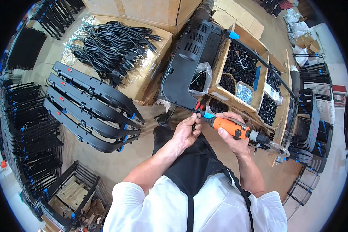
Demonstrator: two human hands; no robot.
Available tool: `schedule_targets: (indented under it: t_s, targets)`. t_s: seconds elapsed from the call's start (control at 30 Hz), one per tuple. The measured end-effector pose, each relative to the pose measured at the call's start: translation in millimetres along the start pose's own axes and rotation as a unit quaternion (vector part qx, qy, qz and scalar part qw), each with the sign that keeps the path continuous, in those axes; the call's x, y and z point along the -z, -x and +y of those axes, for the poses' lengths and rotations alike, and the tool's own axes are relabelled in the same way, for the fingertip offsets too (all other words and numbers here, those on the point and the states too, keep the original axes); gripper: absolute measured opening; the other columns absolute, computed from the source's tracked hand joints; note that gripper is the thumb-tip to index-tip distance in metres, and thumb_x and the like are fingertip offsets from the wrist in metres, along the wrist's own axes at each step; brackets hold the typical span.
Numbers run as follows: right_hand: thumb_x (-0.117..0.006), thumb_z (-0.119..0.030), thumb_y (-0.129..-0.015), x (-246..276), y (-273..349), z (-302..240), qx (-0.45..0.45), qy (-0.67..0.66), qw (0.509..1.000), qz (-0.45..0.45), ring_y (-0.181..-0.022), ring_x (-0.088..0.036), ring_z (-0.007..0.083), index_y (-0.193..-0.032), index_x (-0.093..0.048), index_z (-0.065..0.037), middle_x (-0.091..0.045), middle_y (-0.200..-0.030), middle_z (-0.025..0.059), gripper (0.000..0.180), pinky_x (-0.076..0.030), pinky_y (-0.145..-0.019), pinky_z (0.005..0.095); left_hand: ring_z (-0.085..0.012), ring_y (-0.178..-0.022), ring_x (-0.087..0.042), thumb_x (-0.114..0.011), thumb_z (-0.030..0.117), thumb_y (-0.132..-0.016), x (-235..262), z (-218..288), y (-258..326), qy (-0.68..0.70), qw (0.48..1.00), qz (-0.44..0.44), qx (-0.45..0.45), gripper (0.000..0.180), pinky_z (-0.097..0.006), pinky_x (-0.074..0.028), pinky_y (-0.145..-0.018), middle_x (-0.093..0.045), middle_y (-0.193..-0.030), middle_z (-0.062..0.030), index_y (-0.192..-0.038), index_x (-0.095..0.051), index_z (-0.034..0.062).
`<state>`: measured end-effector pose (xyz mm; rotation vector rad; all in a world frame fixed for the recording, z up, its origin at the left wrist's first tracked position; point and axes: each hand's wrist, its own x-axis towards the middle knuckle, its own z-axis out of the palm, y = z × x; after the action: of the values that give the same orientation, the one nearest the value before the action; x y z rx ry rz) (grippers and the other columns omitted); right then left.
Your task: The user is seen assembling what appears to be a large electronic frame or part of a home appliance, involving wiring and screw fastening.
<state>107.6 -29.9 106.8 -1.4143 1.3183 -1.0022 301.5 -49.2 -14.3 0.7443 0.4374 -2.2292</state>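
Right hand (236, 133) grips orange electric screwdriver (230, 127) at frame centre; left hand (185, 131) closed, pinching its tip beside black plastic panel (189, 58); power cords (112, 46) upper left.

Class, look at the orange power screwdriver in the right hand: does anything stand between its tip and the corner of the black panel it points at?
Only the left hand: its fingers pinch right at the tip of the orange power screwdriver, beside the corner of the black panel. Nothing else is visible there. The right hand grips the tool's body.
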Motion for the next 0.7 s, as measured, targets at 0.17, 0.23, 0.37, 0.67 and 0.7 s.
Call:
schedule_targets:
  t_s: [0.17,0.23,0.37,0.67,0.7]
  targets:
    - [-0.076,-0.002,-0.091,-2.3,0.0,0.8,0.008,-0.001,1.0,0.01,-0.124,-0.066,0.0295,-0.138,-0.053,0.0,-0.07,-0.128,0.0185,0.052,-0.052,-0.11,0.0451,-0.0105,-0.067,-0.05,-0.054,0.031,-0.112,-7.6,-1.3,1.4,-0.015,1.0,0.014,0.01,0.025,-0.023,-0.038,-0.052,-0.058,-0.083,0.0018,-0.115,-0.064,0.0077]
    - [-0.076,-0.002,-0.091,-3.7,-0.1,-0.8,0.007,-0.004,1.0,0.017,-0.124,-0.066,0.0292,-0.138,-0.053,0.0,-0.07,-0.128,0.0186,0.052,-0.052,-0.109,0.0448,-0.0102,-0.065,-0.05,-0.053,0.031,-0.113,-12.4,-3.0,3.7,-0.013,1.0,0.022,0.012,0.025,-0.023,-0.039,-0.051,-0.055,-0.082,0.0022,-0.117,-0.061,0.0075]
    - [-0.077,-0.004,-0.091,-11.8,-5.7,-9.4,-0.025,-0.055,0.997,0.052,-0.122,-0.067,0.0277,-0.138,-0.053,0.0,-0.07,-0.129,0.0188,0.053,-0.052,-0.109,0.0435,-0.0113,-0.066,-0.05,-0.053,0.035,-0.113,-15.7,2.9,8.4,-0.051,0.998,0.025,0.005,0.03,-0.024,-0.038,-0.053,-0.059,-0.084,0.0014,-0.116,-0.065,0.0069]
    - [-0.079,-0.006,-0.09,-7.2,-22.2,-11.2,-0.016,0.014,0.998,0.051,-0.12,-0.067,0.0227,-0.137,-0.056,0.0,-0.071,-0.13,0.0141,0.053,-0.051,-0.109,0.0392,-0.0134,-0.062,-0.056,-0.052,0.026,-0.112,-17.6,67.6,21.9,-0.536,0.814,0.071,-0.213,0.033,-0.029,-0.046,-0.054,-0.06,-0.073,-0.002,-0.136,-0.06,0.0051]
    - [-0.079,-0.007,-0.09,-7.1,-23.2,-10.6,-0.024,0.007,0.999,0.047,-0.12,-0.067,0.0223,-0.137,-0.056,0.0,-0.071,-0.13,0.0137,0.053,-0.051,-0.109,0.0391,-0.0134,-0.062,-0.056,-0.052,0.026,-0.112,-30.3,75.8,13.8,-0.538,0.813,0.069,-0.211,0.033,-0.029,-0.046,-0.054,-0.06,-0.073,-0.002,-0.136,-0.06,0.0051]
